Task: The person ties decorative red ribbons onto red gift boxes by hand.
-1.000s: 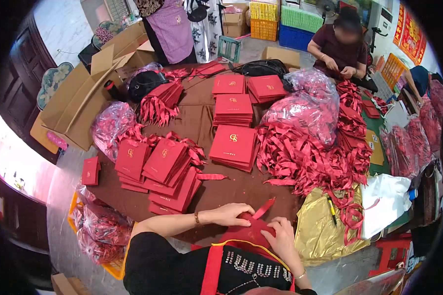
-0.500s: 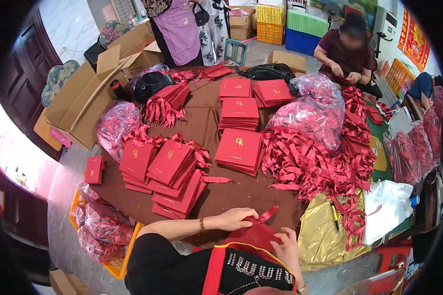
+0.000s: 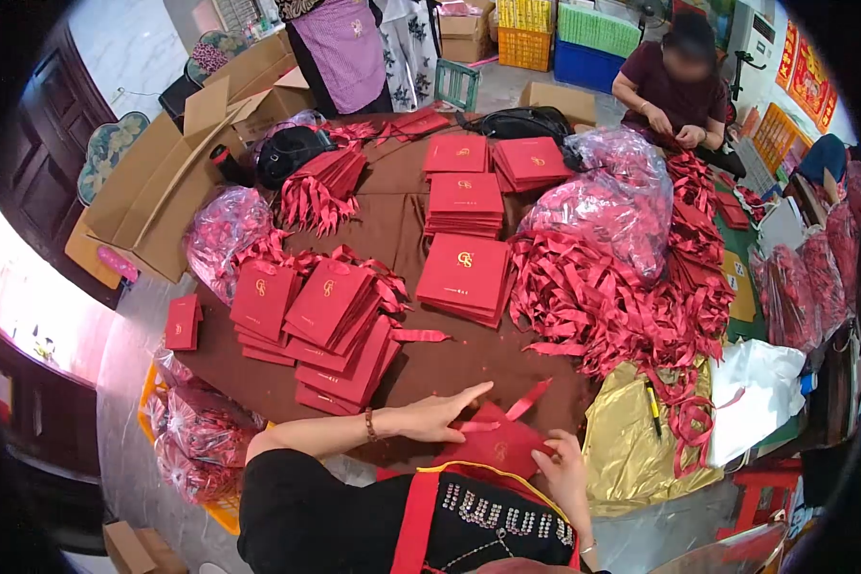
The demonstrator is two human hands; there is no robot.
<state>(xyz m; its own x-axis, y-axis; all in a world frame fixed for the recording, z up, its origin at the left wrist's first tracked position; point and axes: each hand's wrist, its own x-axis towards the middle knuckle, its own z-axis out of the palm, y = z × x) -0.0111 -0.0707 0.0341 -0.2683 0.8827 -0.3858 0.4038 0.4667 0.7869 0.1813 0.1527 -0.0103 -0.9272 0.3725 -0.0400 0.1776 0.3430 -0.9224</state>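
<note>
A flat red paper bag (image 3: pixel 497 445) with a gold logo lies at the near edge of the brown table (image 3: pixel 450 359). A red ribbon (image 3: pixel 528 399) sticks up from its top right. My left hand (image 3: pixel 437 414) lies flat on the bag's left end with the fingers stretched out. My right hand (image 3: pixel 564 469) grips the bag's lower right edge. In front of my left hand, a spread pile of finished red bags (image 3: pixel 325 325) with ribbons covers the table.
Neat stacks of red bags (image 3: pixel 464 273) fill the table's middle and far side. A big heap of red ribbons (image 3: pixel 607 306) and a clear plastic sack (image 3: pixel 612 206) lie right. Gold foil (image 3: pixel 631 440) sits at my right. A seated person (image 3: pixel 674 91) and a standing person (image 3: pixel 340 53) work opposite. Cardboard boxes (image 3: pixel 153 191) stand left.
My left hand has opened and flattened on the bag, fingers now stretched toward the right. My right hand slid lower along the bag's edge. The view shifted slightly.
</note>
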